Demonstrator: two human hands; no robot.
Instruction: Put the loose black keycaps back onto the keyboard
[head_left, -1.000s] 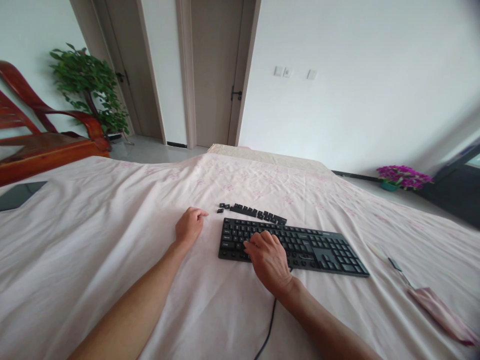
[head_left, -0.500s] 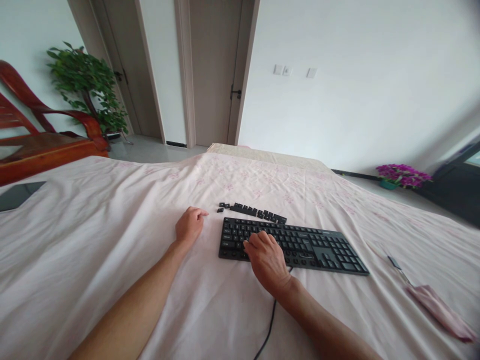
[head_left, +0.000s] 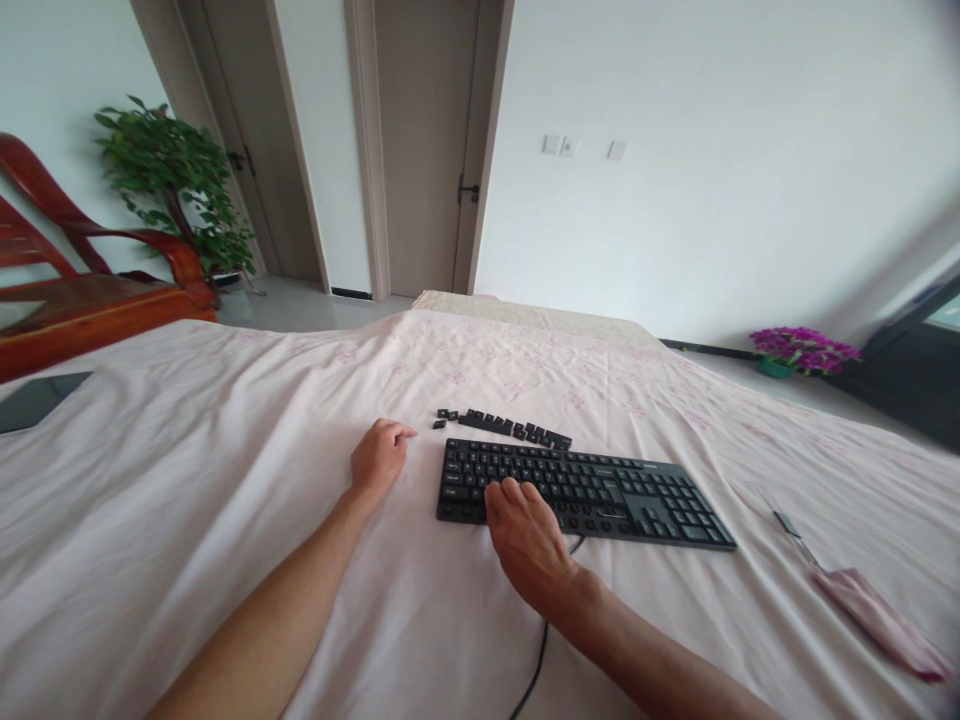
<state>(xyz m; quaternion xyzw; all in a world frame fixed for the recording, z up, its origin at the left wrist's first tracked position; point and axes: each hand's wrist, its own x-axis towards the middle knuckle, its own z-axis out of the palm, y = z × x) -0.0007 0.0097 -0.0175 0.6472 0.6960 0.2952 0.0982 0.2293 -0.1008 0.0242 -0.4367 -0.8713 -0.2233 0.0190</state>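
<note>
A black keyboard (head_left: 592, 485) lies on the pink cloth, its lowest row showing bare sockets without caps. Over its front left part is my right hand (head_left: 525, 535), fingers bent down and drawn together at the bottom rows; the fingertips are hidden, so whatever they grip cannot be made out. My left hand (head_left: 380, 460) rests on the cloth left of the keyboard, index finger stretched out, the others loosely bent, nothing in it. Just behind the keyboard lie loose black keycaps (head_left: 487, 424) in a slanting line, with several small ones (head_left: 440, 424) at its left end.
A cable (head_left: 541, 655) runs from the keyboard towards me. At right, a thin tool (head_left: 787, 525) lies by a folded pink cloth pouch (head_left: 877, 615). A dark flat panel (head_left: 37, 400) is at the left edge. Beyond stand a wooden chair (head_left: 112, 300) and a plant (head_left: 169, 175).
My right hand has shifted slightly towards me and left, to the keyboard's front edge. My left hand stays in place; the view has tilted a little.
</note>
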